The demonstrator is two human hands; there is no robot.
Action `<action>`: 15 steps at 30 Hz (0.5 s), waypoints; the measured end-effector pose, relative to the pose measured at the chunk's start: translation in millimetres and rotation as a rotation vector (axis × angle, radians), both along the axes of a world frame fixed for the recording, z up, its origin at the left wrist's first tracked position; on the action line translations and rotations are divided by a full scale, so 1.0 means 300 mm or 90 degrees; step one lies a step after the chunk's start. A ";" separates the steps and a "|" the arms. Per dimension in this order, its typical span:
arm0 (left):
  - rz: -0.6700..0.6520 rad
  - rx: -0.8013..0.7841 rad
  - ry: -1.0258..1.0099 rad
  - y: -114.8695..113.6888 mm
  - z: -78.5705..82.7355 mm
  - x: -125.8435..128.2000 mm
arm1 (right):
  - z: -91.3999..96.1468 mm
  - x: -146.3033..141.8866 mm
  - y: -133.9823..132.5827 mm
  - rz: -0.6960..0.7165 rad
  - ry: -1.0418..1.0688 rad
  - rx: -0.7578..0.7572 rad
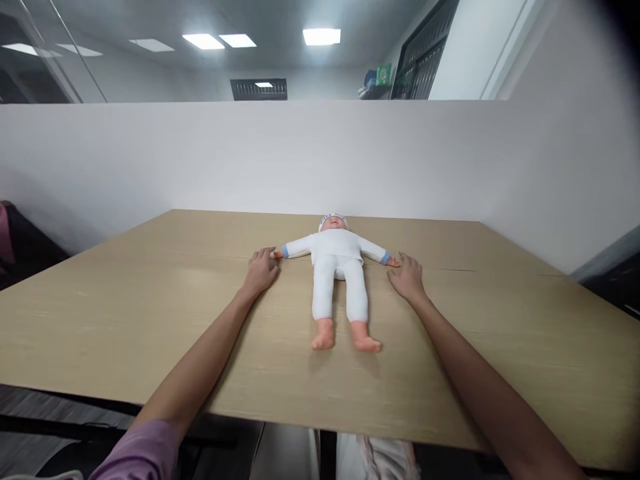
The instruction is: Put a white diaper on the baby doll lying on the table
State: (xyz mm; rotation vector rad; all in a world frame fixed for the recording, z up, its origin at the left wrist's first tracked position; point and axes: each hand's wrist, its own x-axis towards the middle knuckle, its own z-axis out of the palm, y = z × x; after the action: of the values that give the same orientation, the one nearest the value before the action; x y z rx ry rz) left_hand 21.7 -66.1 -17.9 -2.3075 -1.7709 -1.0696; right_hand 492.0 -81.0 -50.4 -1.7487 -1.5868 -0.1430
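A baby doll lies on its back on the wooden table, head toward the wall and bare feet toward me. It wears a white top and trousers, blue cuffs and a white cap with blue marks. Both its arms are spread out sideways. My left hand rests palm down beside the doll's hand on the left, fingertips right at it. On the other side my right hand lies palm down, fingers apart, close against the doll's other hand. Whether my fingertips touch the doll's hands I cannot tell.
A white wall rises behind the table, with a glass window above it. Through the glass, a green package shows on a shelf. A dark object with a pink part stands past the left table edge.
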 end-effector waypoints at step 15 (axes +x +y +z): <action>-0.210 0.017 -0.381 -1.057 0.040 0.343 | 0.077 -0.324 -1.059 0.196 0.219 0.131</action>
State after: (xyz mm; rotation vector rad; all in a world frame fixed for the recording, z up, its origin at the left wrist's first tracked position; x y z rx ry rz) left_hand 124.6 -383.3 -5.9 -2.4915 -1.5094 -1.9967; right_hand 394.8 -398.7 -27.3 -1.2755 -1.5045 0.1345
